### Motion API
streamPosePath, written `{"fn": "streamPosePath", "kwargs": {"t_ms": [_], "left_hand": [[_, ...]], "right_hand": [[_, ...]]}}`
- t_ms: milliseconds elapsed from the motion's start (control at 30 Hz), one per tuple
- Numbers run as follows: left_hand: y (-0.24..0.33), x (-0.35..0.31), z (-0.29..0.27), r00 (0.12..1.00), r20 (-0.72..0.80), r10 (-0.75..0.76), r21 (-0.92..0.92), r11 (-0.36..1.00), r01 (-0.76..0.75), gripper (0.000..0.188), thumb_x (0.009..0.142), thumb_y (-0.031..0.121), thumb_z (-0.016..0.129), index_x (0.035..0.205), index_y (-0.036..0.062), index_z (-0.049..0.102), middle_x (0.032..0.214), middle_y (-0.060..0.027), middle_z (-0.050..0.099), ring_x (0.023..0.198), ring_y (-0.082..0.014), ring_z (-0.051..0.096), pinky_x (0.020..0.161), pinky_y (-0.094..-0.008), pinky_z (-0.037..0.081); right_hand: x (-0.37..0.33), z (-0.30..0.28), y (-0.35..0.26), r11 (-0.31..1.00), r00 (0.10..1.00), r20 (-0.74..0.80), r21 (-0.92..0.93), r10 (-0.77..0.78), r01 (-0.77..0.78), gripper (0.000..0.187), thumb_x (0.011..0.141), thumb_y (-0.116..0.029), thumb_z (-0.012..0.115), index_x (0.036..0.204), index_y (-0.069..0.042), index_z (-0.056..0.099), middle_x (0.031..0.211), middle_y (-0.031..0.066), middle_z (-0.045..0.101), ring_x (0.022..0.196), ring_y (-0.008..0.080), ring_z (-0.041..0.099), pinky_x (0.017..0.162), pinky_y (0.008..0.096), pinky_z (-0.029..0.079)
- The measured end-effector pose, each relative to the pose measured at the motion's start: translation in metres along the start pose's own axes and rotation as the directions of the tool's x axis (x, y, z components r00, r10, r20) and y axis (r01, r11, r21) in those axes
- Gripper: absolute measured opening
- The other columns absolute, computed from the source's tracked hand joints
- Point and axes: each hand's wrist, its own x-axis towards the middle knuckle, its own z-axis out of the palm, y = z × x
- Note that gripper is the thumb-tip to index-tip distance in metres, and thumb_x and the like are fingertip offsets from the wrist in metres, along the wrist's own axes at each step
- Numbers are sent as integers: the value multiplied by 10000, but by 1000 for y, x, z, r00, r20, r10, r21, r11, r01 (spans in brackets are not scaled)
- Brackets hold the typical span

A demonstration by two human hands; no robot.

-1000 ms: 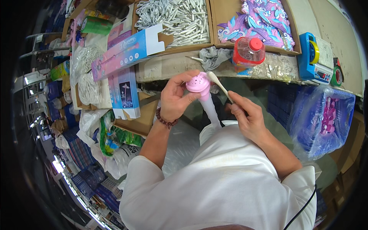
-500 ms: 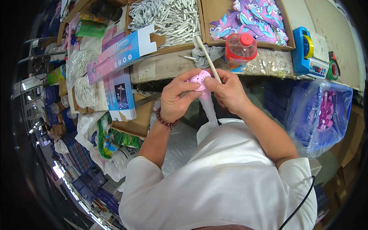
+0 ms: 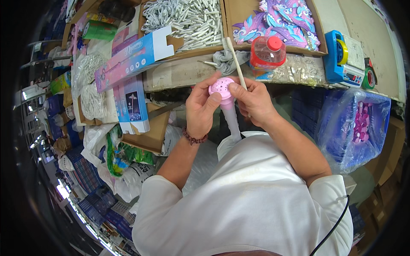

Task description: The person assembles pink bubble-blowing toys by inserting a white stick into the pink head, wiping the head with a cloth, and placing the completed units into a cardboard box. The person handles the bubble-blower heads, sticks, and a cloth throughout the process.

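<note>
Pink-headed wand (image 3: 221,87) up in front of the chest, just short of the bench (image 3: 173,77), head tilted toward the camera. Round head full of small dark holes; pale translucent tube (image 3: 231,121) runs down from it, lower end at the white shirt (image 3: 239,192).

Left hand (image 3: 201,106): fingers pinch the head's left side, thumb on the near rim, other fingers behind at the far edge. Dark beaded bracelet (image 3: 194,137) on that wrist. Right hand (image 3: 256,102): thumb presses the head's right side, fingers curled, keeping a white toothbrush-like brush (image 3: 236,65) in the grip. Brush stands up past the hand, bristle end over the grey cloth (image 3: 226,62); exact finger contact on the handle hidden.

Bench, beyond the hands: red-capped bottle (image 3: 268,54) just right of the cloth. Behind, cardboard box (image 3: 200,52) with grey-white cords and white sticks, beside it another carton (image 3: 299,52) with purple-blue wing-shaped pieces (image 3: 294,30). Right: blue scale (image 3: 335,64), green tape roll (image 3: 370,79) next to it. Left: pink-blue packaging boxes (image 3: 132,62), overlapping. Lower right, below bench level: blue crate (image 3: 382,136), plastic-lined, pink pieces (image 3: 361,123) inside.
</note>
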Motion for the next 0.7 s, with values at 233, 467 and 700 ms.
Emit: {"fn": "streamPosePath", "kwargs": {"t_ms": [233, 467, 700], "left_hand": [[7, 3, -3, 994, 69, -80, -5, 997, 80, 418, 928, 176, 626, 1258, -38, 483, 1275, -179, 557, 1137, -200, 554, 996, -346, 435], [2, -1, -4, 999, 25, -35, 10, 999, 35, 435, 913, 216, 653, 1227, -28, 479, 1294, -195, 544, 1141, -207, 552, 994, -350, 439], [-11, 4, -17, 996, 85, 11, 33, 999, -14, 442, 898, 245, 667, 1199, -19, 480, 1316, -226, 521, 1139, -242, 571, 969, -369, 476]], "right_hand": [[2, -2, 2, 999, 1000, 2, -39, 1, -1, 401, 899, -334, 663, 1132, -10, 626, 675, -35, 541, 472, 21, 417, 389, 198, 309], [-3, 5, 6, 993, 998, 27, -106, -51, 54, 448, 860, -361, 707, 1112, 0, 624, 699, -23, 563, 529, 42, 467, 412, 216, 335], [6, -5, 9, 989, 995, 103, -147, 3, 12, 457, 793, -365, 772, 1050, -9, 643, 745, -8, 590, 533, 34, 464, 424, 200, 328]]}}
